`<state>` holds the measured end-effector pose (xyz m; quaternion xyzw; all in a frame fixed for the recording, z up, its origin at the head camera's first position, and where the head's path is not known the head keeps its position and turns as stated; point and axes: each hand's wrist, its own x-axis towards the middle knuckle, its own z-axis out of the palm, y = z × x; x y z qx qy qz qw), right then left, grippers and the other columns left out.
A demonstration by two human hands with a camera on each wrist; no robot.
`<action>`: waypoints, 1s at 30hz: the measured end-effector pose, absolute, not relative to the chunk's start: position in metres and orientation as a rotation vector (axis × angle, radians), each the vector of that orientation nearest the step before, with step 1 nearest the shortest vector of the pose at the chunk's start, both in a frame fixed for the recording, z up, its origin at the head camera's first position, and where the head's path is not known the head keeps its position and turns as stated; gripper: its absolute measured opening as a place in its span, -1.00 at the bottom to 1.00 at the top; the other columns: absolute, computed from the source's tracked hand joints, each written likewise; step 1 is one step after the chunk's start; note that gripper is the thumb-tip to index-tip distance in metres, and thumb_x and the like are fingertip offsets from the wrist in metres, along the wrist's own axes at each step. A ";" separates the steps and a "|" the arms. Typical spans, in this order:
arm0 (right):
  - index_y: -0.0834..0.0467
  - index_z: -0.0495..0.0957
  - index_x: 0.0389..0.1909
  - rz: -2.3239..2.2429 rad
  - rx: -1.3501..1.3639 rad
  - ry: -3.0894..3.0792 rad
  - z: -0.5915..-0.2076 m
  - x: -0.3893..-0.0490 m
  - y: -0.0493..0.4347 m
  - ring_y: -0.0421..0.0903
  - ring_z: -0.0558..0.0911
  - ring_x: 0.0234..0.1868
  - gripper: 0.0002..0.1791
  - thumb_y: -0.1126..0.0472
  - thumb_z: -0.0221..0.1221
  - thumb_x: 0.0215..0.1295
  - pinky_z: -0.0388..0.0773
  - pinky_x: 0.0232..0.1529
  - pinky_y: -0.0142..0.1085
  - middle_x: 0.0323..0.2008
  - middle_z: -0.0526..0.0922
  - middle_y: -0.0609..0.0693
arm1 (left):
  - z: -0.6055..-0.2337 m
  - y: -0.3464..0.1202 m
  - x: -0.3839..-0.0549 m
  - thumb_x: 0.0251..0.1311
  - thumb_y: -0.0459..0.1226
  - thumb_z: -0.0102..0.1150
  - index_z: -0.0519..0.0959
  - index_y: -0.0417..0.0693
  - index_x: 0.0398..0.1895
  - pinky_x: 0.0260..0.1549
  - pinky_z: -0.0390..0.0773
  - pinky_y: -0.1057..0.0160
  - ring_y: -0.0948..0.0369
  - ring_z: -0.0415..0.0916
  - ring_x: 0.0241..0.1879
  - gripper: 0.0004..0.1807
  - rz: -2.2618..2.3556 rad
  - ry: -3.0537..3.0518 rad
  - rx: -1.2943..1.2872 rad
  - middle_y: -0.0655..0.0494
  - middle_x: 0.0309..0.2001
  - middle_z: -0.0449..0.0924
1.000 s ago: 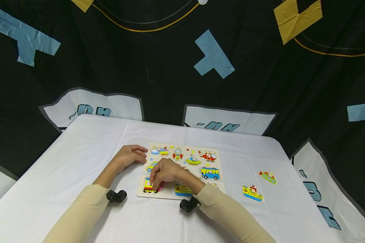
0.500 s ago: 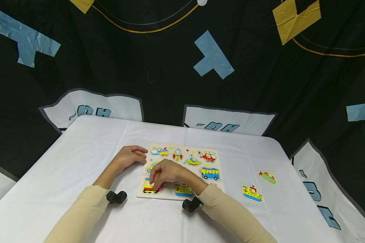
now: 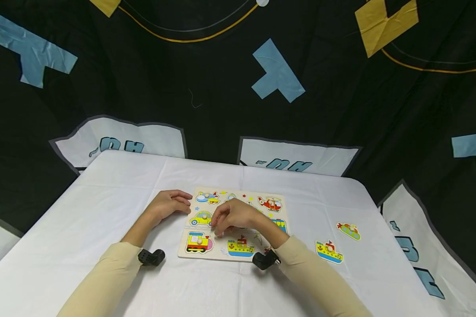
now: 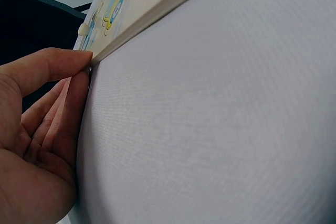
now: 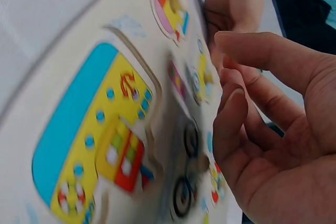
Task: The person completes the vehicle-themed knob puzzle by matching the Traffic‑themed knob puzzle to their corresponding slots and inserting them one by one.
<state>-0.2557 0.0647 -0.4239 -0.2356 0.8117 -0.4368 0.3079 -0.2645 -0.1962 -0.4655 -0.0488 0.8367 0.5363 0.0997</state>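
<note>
A wooden peg puzzle board (image 3: 219, 254) with vehicle pictures lies on the table. My left hand (image 3: 165, 205) rests at its left side, and in the left wrist view the fingertips (image 4: 84, 57) touch the board's edge. Over the middle of the board is my right hand (image 3: 238, 215), fingers loosely bent and holding nothing. Just left of it, the train piece (image 3: 192, 247) lies in the lower left place, with the car piece (image 3: 198, 220) above. The boat picture (image 5: 97, 124) shows in a recess without a knob. A two-wheeled vehicle piece (image 5: 181, 203) is partly blurred beside it.
To the right of the board, a boat piece (image 3: 328, 253) and a green and yellow piece (image 3: 351, 232) lie on the white tablecloth (image 3: 285, 290). Helicopter (image 3: 270, 204) and plane (image 3: 206, 198) pieces sit in the board's back row. A black curtain (image 3: 222, 110) hangs behind.
My right hand has let go of the train piece's knob and moved up and right over the board, uncovering the train and car. The left hand has stayed in place.
</note>
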 end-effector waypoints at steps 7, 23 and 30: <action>0.19 0.73 -0.25 -1.191 -0.542 2.171 -0.414 -0.261 0.092 -0.10 0.48 -0.52 -0.77 0.29 0.46 0.02 0.42 -0.40 -0.30 -0.52 0.70 -0.07 | -0.465 -0.197 -0.264 -0.02 -0.32 0.47 0.63 -0.13 0.13 -0.21 0.55 0.31 0.26 0.65 -0.32 -0.45 1.583 2.472 -0.147 0.15 -0.29 0.76; 0.26 0.70 -0.18 -1.161 -0.474 2.283 -0.407 -0.268 0.163 -0.02 0.56 -0.37 -0.74 0.24 0.43 0.11 0.54 -0.30 -0.24 -0.47 0.69 -0.06 | -0.467 -0.196 -0.264 -0.02 -0.33 0.48 0.63 -0.15 0.13 -0.24 0.57 0.33 0.26 0.65 -0.33 -0.46 1.600 2.463 -0.155 0.13 -0.29 0.76; 0.25 0.68 -0.20 -1.171 -0.393 2.315 -0.410 -0.268 0.198 -0.07 0.57 -0.36 -0.72 0.25 0.45 0.08 0.55 -0.26 -0.20 -0.46 0.70 -0.05 | -0.466 -0.197 -0.264 -0.01 -0.32 0.47 0.63 -0.14 0.13 -0.23 0.56 0.32 0.25 0.64 -0.32 -0.46 1.593 2.472 -0.154 0.13 -0.29 0.76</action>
